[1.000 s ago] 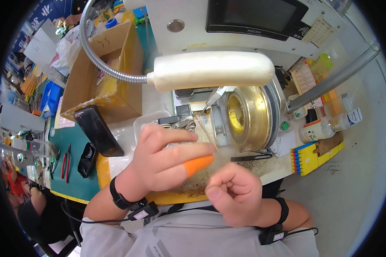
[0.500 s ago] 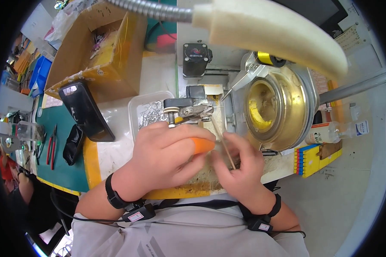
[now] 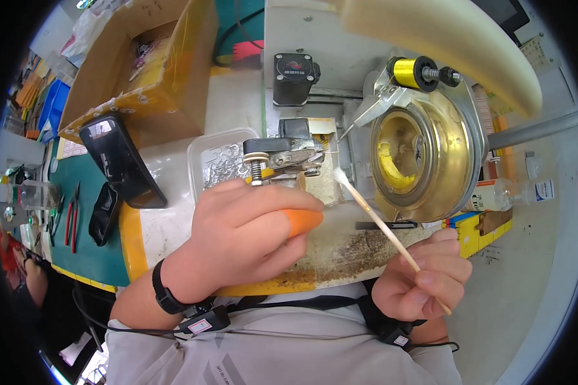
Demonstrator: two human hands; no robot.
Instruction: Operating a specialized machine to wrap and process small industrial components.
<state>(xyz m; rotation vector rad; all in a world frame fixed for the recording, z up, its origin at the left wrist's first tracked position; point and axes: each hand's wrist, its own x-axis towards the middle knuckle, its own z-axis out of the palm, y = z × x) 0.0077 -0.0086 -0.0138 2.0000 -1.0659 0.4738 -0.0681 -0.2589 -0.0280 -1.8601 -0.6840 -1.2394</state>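
Note:
My right hand (image 3: 427,273) pinches a cotton swab (image 3: 388,231) by the lower part of its wooden stick. Its white cotton tip points up and left, near the metal clamp (image 3: 289,158) of a small machine. Just below that clamp, my left hand (image 3: 241,234) is closed, its fingers curled together. An orange finger cot (image 3: 303,222) covers one of its fingers. What those fingertips hold, if anything, is hidden behind the hand. To the right of the clamp stands a round brass-coloured drum (image 3: 453,163), with a spool of yellow thread (image 3: 405,72) above it.
A clear tray of small metal pieces (image 3: 223,163) lies left of the clamp. Beyond are a black phone (image 3: 123,163), a cardboard box (image 3: 183,96) and red-handled pliers (image 3: 74,221). A thick cream-coloured tube (image 3: 449,48) arches overhead; a plastic bottle (image 3: 488,194) lies at right.
My right hand has drawn away to the right and toward me, bringing the swab along and away from my left hand. My left hand stays nearly in place, and the view has shifted slightly.

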